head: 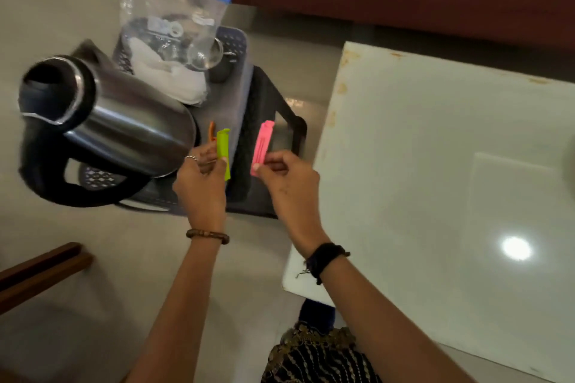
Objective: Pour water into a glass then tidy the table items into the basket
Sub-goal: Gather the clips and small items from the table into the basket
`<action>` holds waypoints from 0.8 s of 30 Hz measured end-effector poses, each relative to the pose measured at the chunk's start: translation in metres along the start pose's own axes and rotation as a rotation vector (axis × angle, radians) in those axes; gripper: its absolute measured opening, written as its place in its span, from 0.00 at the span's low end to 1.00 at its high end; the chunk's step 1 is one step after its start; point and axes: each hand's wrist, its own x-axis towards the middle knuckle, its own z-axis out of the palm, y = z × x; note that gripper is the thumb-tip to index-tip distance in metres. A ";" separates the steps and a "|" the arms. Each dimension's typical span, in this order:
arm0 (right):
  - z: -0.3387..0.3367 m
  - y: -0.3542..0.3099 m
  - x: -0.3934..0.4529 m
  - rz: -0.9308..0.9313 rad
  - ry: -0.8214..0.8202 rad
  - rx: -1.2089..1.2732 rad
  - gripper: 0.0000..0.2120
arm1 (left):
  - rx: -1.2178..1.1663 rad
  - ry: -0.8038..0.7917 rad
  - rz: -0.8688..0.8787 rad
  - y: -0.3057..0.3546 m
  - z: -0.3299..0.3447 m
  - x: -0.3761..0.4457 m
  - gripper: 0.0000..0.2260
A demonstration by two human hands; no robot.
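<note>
Pink clip pinched in the right hand; green clip gripped by the left hand, above the basket.

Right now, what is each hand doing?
Left hand: closed on a green plastic clip and an orange one.
Right hand: pinching a pink plastic clip.

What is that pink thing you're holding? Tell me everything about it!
The pink clip is a long, flat strip that looks like plastic, with grooves running down its length. It stands nearly upright, leaning slightly right at the top. The right hand pinches its lower end between thumb and fingers, holding it in the air above the dark basket. Nothing else touches it.
</note>
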 end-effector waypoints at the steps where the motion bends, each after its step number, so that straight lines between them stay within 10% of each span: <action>1: 0.020 -0.005 0.003 -0.018 -0.029 -0.033 0.05 | 0.045 0.007 -0.004 -0.007 -0.009 0.013 0.11; 14: 0.095 -0.002 0.011 -0.345 -0.039 -0.766 0.16 | 0.079 -0.139 -0.079 -0.064 -0.022 0.047 0.11; 24: -0.042 0.057 -0.050 -0.289 -0.209 -0.820 0.17 | 0.299 -0.398 0.502 -0.018 -0.004 -0.070 0.14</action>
